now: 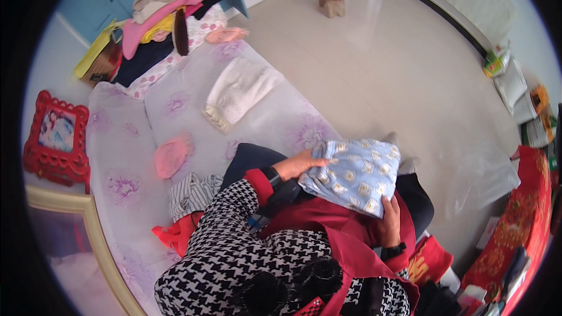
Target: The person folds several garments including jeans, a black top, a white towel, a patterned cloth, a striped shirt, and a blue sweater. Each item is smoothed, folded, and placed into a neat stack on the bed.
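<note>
A folded light-blue patterned cloth (358,173) with white and yellow motifs lies across my lap, over a dark red apron (316,219). My left hand (300,163) grips its left edge, thumb on top and fingers hidden beneath. At the near right corner, my right hand (390,224) pinches the cloth with the thumb showing above. Whether the cloth is a garment or a plain piece of fabric, I cannot tell. Left of my lap a grey-and-white striped cloth (193,195) rests by a red plastic bag (178,232).
On the floral-covered bed (175,105) lie a white knitted garment (241,90), a pink cloth item (173,156) and a pile of folded clothes (164,4). A red photo frame (57,136) stands left. A small stool (332,0) stands on the floor; bags (511,83) line the right wall.
</note>
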Demonstrator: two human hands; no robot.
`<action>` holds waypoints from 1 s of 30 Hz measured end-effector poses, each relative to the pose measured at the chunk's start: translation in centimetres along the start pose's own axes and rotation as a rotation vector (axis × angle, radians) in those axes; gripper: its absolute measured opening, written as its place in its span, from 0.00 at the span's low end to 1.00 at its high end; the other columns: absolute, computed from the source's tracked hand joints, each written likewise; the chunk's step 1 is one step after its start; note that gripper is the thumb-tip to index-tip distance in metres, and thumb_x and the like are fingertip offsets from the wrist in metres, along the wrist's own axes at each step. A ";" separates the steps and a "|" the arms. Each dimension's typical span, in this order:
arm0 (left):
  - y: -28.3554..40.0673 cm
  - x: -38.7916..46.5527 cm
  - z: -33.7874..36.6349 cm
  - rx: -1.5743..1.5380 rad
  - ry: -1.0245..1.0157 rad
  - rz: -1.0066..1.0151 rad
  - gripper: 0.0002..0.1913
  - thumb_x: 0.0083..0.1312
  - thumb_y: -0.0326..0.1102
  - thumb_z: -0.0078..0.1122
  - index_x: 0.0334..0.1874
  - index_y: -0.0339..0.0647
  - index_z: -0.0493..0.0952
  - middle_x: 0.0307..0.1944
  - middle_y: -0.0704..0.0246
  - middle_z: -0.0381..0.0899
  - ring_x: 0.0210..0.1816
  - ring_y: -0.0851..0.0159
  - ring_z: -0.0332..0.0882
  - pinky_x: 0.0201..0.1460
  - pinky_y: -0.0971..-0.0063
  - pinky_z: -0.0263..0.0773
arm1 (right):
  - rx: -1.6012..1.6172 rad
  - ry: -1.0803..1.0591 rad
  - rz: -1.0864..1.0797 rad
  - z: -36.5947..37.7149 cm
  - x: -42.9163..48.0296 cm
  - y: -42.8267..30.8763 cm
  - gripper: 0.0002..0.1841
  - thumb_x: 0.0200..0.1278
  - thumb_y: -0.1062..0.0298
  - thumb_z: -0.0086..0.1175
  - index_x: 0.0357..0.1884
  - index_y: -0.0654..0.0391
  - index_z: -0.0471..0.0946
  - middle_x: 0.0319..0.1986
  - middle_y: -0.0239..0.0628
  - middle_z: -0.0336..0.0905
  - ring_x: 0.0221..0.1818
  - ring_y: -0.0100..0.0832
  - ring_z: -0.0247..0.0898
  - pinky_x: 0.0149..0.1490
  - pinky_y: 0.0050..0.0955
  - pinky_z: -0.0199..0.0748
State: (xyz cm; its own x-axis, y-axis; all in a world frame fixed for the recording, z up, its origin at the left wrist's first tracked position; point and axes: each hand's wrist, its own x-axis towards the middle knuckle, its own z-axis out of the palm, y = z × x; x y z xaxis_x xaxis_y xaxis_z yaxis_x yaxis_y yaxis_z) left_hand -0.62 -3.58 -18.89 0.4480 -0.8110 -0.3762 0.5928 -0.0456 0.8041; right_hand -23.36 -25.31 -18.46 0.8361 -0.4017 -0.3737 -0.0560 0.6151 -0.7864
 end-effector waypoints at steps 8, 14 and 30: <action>-0.3 0.9 -0.5 0.028 0.031 0.210 0.31 0.53 0.32 0.67 0.59 0.36 0.65 0.50 0.67 0.73 0.50 0.68 0.71 0.55 0.72 0.68 | -0.069 0.015 0.094 1.2 -2.4 -1.0 0.24 0.60 0.68 0.51 0.58 0.59 0.62 0.44 0.37 0.74 0.39 0.29 0.75 0.33 0.21 0.75; 1.2 -0.8 -2.9 0.042 0.019 0.427 0.33 0.52 0.34 0.68 0.60 0.36 0.62 0.52 0.67 0.72 0.53 0.70 0.69 0.57 0.72 0.65 | -0.169 -0.062 0.009 5.6 -0.7 -3.3 0.22 0.60 0.72 0.49 0.57 0.63 0.63 0.43 0.36 0.76 0.39 0.26 0.74 0.40 0.20 0.73; 12.9 -13.6 -11.1 0.504 0.724 0.714 0.35 0.53 0.25 0.61 0.64 0.34 0.56 0.54 0.63 0.69 0.54 0.66 0.68 0.58 0.71 0.65 | -0.470 -0.583 0.099 19.8 10.1 0.6 0.17 0.58 0.74 0.50 0.51 0.65 0.72 0.41 0.31 0.76 0.41 0.22 0.68 0.49 0.22 0.66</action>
State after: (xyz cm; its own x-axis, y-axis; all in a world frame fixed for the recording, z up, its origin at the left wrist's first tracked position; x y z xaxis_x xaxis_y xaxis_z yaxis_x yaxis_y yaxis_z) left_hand 8.35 13.33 -8.50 0.9542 -0.2256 0.1963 -0.2170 -0.0706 0.9736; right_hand -4.10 -15.57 -12.98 0.9611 0.1449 -0.2350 -0.2631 0.2232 -0.9386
